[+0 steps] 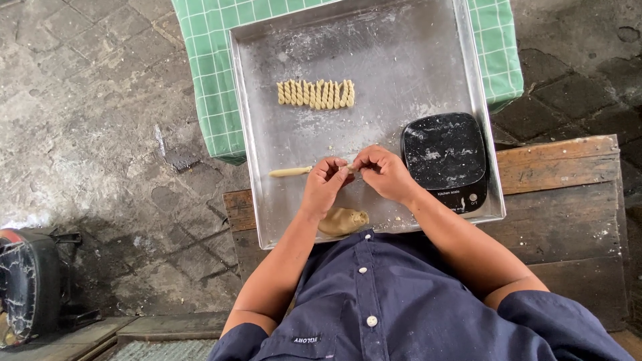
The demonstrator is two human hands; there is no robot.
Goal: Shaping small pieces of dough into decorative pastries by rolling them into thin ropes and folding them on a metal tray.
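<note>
On the metal tray point(264, 100), a pale dough strip point(290, 172) runs rightward into the left hand point(324, 184), fingers pinched shut on it; the right hand point(384, 172) pinches its other end, beside a black kitchen scale point(447, 157).

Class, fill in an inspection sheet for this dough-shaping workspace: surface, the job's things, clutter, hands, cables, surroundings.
Surface: metal tray, dusted with flour, on a green checked cloth and a wooden bench.
Job's things: dough rope held at one end; row of twisted dough pieces further up the tray; dough lump near the tray's front edge.
Clutter: black kitchen scale, floury, on the tray's right side.
Hands: left hand and right hand pinch the rope together.
Cables: nothing seen.
Surroundings: stone floor; dark object at left.
</note>
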